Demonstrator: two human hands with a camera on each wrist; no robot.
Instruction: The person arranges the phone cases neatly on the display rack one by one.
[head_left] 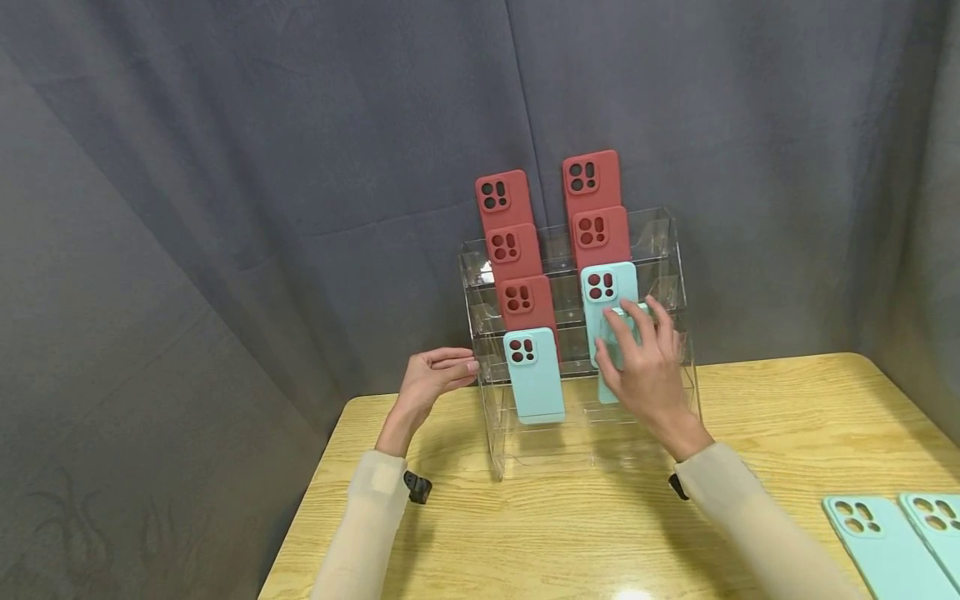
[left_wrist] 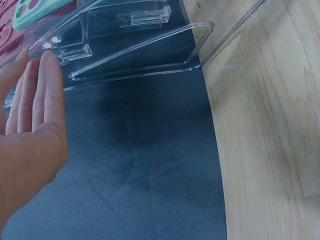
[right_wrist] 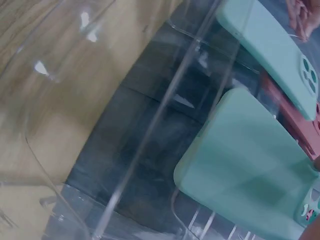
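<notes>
A clear acrylic tiered rack (head_left: pixel 491 421) stands on the table with phone cases leaning in two columns. My right hand (head_left: pixel 648 375) pinches a mint phone case (right_wrist: pixel 245 165) by its upper end, at the lower front of the right column. Behind it leans another mint case (head_left: pixel 594 317), partly covered by the fingers. A further mint case (head_left: pixel 538 383) sits lowest in the left column, below several red cases (head_left: pixel 525 300). With straight fingers, my left hand (head_left: pixel 431 383) touches the rack's left side; nothing is in its palm (left_wrist: pixel 35 145).
Two mint cases (head_left: pixel 885 542) lie flat at the table's right front, one cut off by the frame. More red cases (head_left: pixel 600 237) fill the right column's upper tiers. A grey curtain (head_left: pixel 337 167) hangs behind the wooden table (head_left: pixel 525 533).
</notes>
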